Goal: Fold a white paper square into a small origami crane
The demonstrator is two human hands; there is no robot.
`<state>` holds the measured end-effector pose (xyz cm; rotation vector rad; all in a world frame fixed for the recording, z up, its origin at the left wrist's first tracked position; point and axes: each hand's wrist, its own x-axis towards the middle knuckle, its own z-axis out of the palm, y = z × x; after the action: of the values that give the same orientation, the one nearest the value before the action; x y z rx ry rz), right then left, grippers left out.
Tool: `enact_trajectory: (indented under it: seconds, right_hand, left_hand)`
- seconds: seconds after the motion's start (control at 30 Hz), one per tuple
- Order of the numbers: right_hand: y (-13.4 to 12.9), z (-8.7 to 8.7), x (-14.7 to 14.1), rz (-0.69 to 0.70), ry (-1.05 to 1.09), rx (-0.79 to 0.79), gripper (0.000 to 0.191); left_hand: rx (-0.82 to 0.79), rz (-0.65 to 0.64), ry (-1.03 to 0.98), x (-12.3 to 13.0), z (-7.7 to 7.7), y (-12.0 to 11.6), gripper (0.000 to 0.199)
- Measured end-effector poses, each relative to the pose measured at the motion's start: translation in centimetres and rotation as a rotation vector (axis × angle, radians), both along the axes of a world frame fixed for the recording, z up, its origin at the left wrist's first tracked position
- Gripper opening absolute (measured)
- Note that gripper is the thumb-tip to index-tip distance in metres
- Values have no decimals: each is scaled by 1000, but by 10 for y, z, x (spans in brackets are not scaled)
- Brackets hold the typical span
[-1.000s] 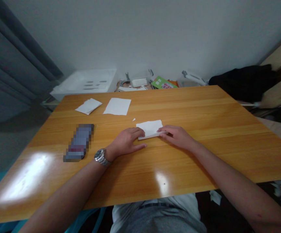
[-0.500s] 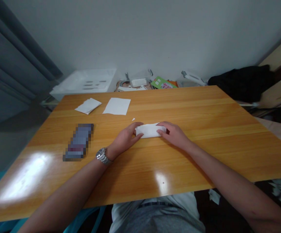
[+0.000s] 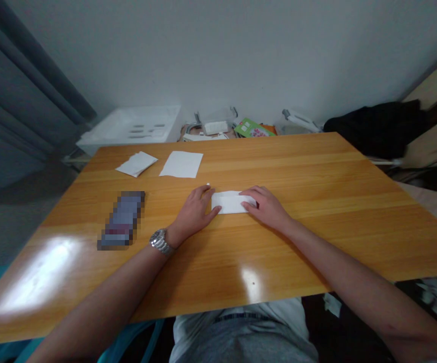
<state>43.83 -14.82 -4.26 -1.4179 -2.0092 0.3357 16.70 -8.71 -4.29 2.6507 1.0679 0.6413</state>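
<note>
A folded strip of white paper [image 3: 230, 203] lies on the wooden table in front of me. My right hand [image 3: 265, 205] grips its right end, with the fingers over the far edge and the thumb on the near part. At the other end, my left hand [image 3: 197, 207] has its fingers spread apart, and the thumb tip rests at the paper's lower left corner. A tiny white scrap [image 3: 208, 184] shows at the tips of the left fingers; whether they touch it I cannot tell.
A square paper sheet [image 3: 181, 165] and a folded paper [image 3: 137, 164] lie toward the far left of the wooden table [image 3: 297, 171]. Left of my hands is a blurred-out phone-like object [image 3: 122, 221]. Beyond the far edge stand a white tray [image 3: 127, 126] and a green booklet [image 3: 253, 128].
My left fingers have come off the paper's left end and spread outward toward the small scrap. My right hand and the folded paper have shifted slightly left.
</note>
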Motion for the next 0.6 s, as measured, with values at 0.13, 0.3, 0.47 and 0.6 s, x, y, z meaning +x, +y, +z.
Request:
enact_trajectory:
  seconds: [0.13, 0.3, 0.47, 0.6]
  right_hand:
    - [0, -2, 2, -40, -63, 54, 32]
    - [1, -10, 4, -81, -96, 47, 38]
    - [6, -17, 9, -89, -107, -17, 40]
    - [13, -12, 9, -71, -123, -45, 35]
  left_hand:
    - [-5, 4, 14, 0, 0, 0, 52]
    - [-7, 9, -5, 1, 0, 0, 49]
    - [-24, 20, -11, 2, -2, 1, 49]
    - [-30, 25, -26, 2, -3, 0, 48]
